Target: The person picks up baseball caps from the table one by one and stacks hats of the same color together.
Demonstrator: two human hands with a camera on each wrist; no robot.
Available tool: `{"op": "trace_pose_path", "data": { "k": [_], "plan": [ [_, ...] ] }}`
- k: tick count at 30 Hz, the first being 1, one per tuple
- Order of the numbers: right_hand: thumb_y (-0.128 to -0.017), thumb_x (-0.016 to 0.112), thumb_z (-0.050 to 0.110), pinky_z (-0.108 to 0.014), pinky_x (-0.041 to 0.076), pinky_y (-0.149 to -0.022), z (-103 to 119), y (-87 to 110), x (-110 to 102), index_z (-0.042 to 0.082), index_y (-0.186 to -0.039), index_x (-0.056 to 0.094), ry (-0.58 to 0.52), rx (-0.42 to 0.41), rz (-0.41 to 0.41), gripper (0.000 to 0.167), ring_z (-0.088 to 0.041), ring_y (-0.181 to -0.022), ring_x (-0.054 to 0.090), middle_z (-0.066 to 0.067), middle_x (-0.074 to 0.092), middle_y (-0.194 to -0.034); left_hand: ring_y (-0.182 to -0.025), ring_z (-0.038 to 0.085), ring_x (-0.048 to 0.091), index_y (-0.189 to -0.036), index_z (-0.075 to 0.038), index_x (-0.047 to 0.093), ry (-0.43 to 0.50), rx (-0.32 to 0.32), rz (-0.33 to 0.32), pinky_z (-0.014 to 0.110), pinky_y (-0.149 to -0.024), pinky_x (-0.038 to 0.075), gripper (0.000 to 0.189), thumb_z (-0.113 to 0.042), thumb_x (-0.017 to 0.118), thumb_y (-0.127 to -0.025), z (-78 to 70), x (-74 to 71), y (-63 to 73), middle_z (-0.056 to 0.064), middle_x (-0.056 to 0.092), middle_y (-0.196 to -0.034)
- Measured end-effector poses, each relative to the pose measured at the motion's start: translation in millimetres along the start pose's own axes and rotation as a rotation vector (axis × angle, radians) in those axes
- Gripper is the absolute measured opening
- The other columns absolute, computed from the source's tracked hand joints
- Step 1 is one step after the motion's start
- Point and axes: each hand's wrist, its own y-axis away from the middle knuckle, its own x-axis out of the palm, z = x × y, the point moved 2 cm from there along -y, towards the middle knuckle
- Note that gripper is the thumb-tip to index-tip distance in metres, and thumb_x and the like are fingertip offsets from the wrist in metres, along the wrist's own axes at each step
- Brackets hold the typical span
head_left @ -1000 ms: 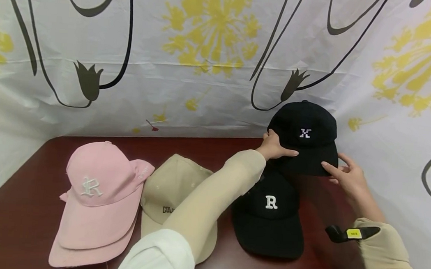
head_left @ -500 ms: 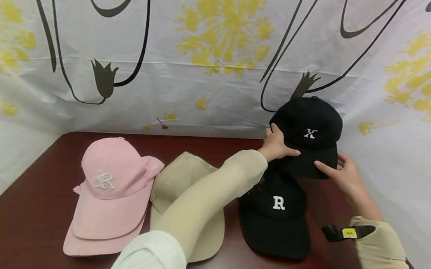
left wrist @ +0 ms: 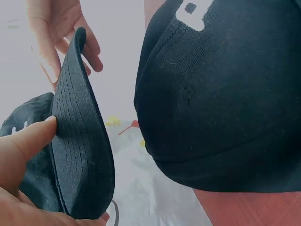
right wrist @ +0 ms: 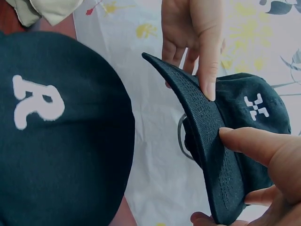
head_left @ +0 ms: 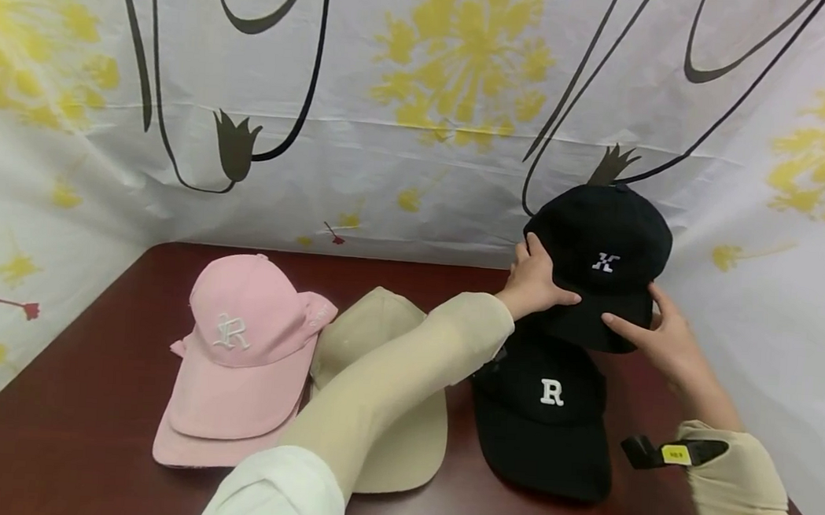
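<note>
A black cap with a small white X-like emblem is held off the table by both hands, near the patterned cloth. My left hand grips its left side, thumb over the brim; in the left wrist view that thumb presses near the brim's seam. On the opposite side my right hand pinches the brim, its thumb on the top face in the right wrist view. Just below, on the table, lies another black cap with a white R, its crown top partly hidden by the held cap.
Left of the R cap, a beige cap lies partly behind my left sleeve. Two pink caps are stacked further left on the dark red table. White cloth with yellow flowers hangs behind and at both sides.
The head view has turned left, so the scene shifts right in it. Both hands keep hold of the X-emblem cap, which has moved slightly left and tilted a little.
</note>
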Motion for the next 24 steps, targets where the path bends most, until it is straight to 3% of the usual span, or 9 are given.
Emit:
{"op": "trace_pose_path", "data": {
  "k": [7,14,24],
  "plan": [
    [-0.089,0.056,0.041,-0.063,0.027,-0.092,8,2.8,6,0.008,-0.144,-0.014,0.041,-0.016,0.017,0.095,-0.053,-0.123,0.023,-0.04,0.014,-0.139,-0.131,0.024,0.027,-0.148,-0.009,0.004,0.035,-0.034,0.006,0.028,-0.099,0.032,0.109,-0.037,0.078,-0.072,8.1,-5.5,9.9,0.008,0.015,-0.148],
    [-0.089,0.057,0.038,-0.062,0.03,-0.089,10,8.3,15,0.005,-0.145,-0.009,0.084,-0.058,0.025,0.093,-0.052,-0.118,0.032,-0.043,0.029,-0.131,-0.13,0.025,0.027,-0.148,-0.01,0.004,0.048,-0.069,-0.001,0.028,-0.098,0.033,0.107,-0.035,0.077,-0.073,16.7,-8.5,22.8,0.008,0.016,-0.147],
    [-0.089,0.057,0.036,-0.062,0.03,-0.088,8,13.7,31,0.003,-0.145,-0.009,0.104,-0.076,0.058,0.093,-0.051,-0.115,0.036,-0.042,0.031,-0.13,-0.13,0.025,0.029,-0.148,-0.01,0.005,0.075,-0.121,-0.009,0.03,-0.095,0.037,0.107,-0.034,0.077,-0.073,32.5,-11.0,39.1,0.008,0.016,-0.147]
  ]
}}
